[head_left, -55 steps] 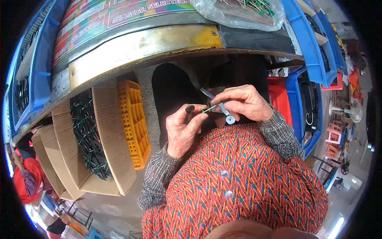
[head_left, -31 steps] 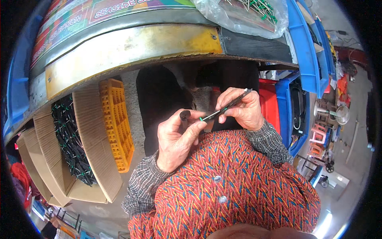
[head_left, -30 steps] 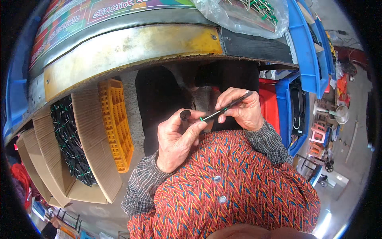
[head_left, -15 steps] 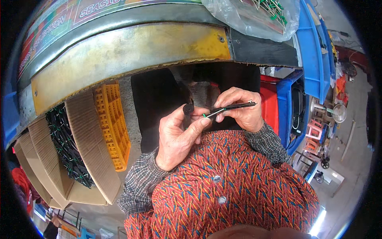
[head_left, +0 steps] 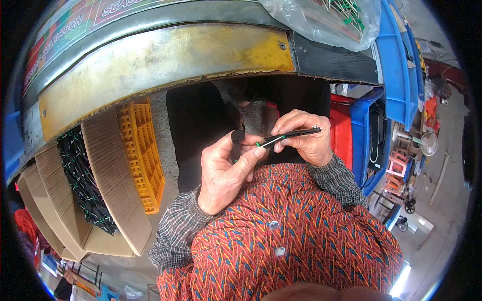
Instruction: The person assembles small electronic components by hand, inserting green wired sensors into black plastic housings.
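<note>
My left hand (head_left: 221, 173) is closed, with thumb and fingers pinching the green-ended part of a thin silver rod (head_left: 271, 141). A black round-ended piece (head_left: 237, 136) stands up between that hand's thumb and forefinger; its lower part is hidden. Pinched in my right hand (head_left: 309, 138) is a long, narrow black strip (head_left: 301, 133), which slants up to the right with the rod lying along it. Both hands meet in front of my patterned red apron, below the bench edge. How strip and rod join is too small to make out.
A metal-edged bench (head_left: 165, 52) crosses ahead, with a clear plastic bag (head_left: 296, 22) of green-ended metal rods on it. At left stand a cardboard box (head_left: 113, 185) of black, green-marked pieces and a yellow crate (head_left: 143, 160). Blue bins (head_left: 396, 65) are at right.
Both hands keep almost the same place and grip. The view has shifted slightly; the strip and rod have barely moved.
</note>
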`<state>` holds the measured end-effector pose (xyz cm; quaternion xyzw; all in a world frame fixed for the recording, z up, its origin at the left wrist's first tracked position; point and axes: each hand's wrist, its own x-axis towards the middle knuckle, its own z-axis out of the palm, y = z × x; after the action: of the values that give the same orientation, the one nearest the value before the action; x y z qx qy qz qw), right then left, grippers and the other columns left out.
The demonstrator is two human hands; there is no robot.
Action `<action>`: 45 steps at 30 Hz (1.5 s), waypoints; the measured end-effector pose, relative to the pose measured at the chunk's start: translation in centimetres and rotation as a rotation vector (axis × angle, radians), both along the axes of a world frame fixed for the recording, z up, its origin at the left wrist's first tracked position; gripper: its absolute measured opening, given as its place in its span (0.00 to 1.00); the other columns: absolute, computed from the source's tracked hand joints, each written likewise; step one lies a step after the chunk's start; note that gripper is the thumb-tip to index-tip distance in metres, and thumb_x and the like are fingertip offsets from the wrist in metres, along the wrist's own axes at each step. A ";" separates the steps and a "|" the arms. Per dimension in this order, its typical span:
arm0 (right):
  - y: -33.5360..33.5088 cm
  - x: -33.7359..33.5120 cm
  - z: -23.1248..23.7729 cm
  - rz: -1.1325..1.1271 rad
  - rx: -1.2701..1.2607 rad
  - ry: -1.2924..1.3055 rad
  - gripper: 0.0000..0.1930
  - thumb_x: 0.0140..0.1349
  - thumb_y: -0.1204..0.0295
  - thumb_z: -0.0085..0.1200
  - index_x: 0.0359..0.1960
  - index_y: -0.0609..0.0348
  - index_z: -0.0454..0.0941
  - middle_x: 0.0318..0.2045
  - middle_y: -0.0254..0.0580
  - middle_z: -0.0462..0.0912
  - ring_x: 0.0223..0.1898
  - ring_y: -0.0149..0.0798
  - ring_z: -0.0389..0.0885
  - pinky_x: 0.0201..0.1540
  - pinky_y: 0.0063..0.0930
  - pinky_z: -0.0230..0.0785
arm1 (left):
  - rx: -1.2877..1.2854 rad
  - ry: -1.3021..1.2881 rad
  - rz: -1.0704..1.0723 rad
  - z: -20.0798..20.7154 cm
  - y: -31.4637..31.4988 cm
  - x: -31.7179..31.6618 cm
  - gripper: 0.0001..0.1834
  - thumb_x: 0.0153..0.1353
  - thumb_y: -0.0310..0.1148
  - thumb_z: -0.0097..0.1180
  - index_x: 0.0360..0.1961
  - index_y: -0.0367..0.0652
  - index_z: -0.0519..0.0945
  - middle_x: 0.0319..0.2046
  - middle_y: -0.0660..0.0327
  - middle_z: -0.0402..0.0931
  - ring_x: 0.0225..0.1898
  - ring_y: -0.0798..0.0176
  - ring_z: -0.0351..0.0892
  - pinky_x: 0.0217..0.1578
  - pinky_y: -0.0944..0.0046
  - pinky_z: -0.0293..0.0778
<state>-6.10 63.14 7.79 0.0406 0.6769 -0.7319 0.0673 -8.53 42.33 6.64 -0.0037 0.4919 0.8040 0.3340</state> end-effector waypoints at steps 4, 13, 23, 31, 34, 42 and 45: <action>0.0 -0.1 0.1 0.004 0.021 0.012 0.09 0.46 0.83 0.65 0.31 0.64 0.81 0.34 0.47 0.83 0.37 0.38 0.82 0.41 0.28 0.75 | 0.002 -0.052 -0.004 0.1 0.0 0.1 0.10 0.61 0.26 0.58 0.42 0.33 0.78 0.26 0.60 0.79 0.16 0.77 0.68 0.16 0.77 0.63; 0.1 -0.1 0.1 0.038 0.206 0.111 0.11 0.44 0.84 0.66 0.31 0.64 0.81 0.33 0.47 0.83 0.37 0.37 0.83 0.40 0.27 0.76 | -0.012 -0.072 -0.016 0.1 0.0 -0.1 0.10 0.61 0.26 0.58 0.42 0.34 0.78 0.26 0.61 0.79 0.16 0.77 0.68 0.16 0.77 0.62; 0.0 -0.4 0.6 0.090 0.356 0.198 0.10 0.44 0.81 0.67 0.30 0.64 0.81 0.32 0.45 0.84 0.35 0.36 0.83 0.38 0.25 0.75 | -0.053 0.037 -0.004 0.2 -0.2 -0.1 0.09 0.59 0.23 0.59 0.41 0.34 0.78 0.23 0.65 0.76 0.17 0.78 0.68 0.18 0.77 0.64; -0.1 -0.5 1.1 0.138 0.323 0.139 0.07 0.49 0.84 0.62 0.31 0.67 0.80 0.30 0.45 0.82 0.31 0.32 0.82 0.33 0.22 0.75 | -0.155 0.246 -0.028 -0.3 -0.6 -0.3 0.08 0.58 0.23 0.60 0.39 0.34 0.79 0.21 0.66 0.75 0.18 0.79 0.69 0.19 0.78 0.65; -0.3 -0.3 1.1 0.131 0.232 0.029 0.05 0.51 0.84 0.61 0.31 0.69 0.78 0.28 0.41 0.80 0.28 0.29 0.81 0.29 0.19 0.74 | -0.200 0.394 -0.029 -0.9 -0.6 -0.5 0.08 0.57 0.23 0.60 0.39 0.34 0.80 0.23 0.65 0.76 0.18 0.78 0.71 0.19 0.77 0.66; -0.1 -0.3 1.3 0.186 0.074 -0.276 0.03 0.56 0.83 0.58 0.30 0.69 0.76 0.25 0.37 0.78 0.24 0.28 0.80 0.27 0.19 0.73 | -0.292 0.889 0.026 -1.5 -0.8 -0.9 0.15 0.45 0.20 0.65 0.36 0.38 0.79 0.29 0.56 0.78 0.29 0.60 0.81 0.29 0.66 0.75; 0.1 -0.4 1.2 0.205 0.021 -0.374 0.04 0.56 0.82 0.58 0.30 0.69 0.76 0.25 0.38 0.78 0.23 0.28 0.80 0.26 0.20 0.73 | -0.291 0.942 -0.017 -1.6 -1.0 -0.8 0.16 0.43 0.20 0.65 0.36 0.39 0.79 0.29 0.55 0.78 0.33 0.55 0.81 0.32 0.63 0.76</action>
<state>-6.46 63.19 9.01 0.1072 0.6609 -0.6937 0.2656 -9.33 41.38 5.02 0.3175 0.6965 0.6387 0.0781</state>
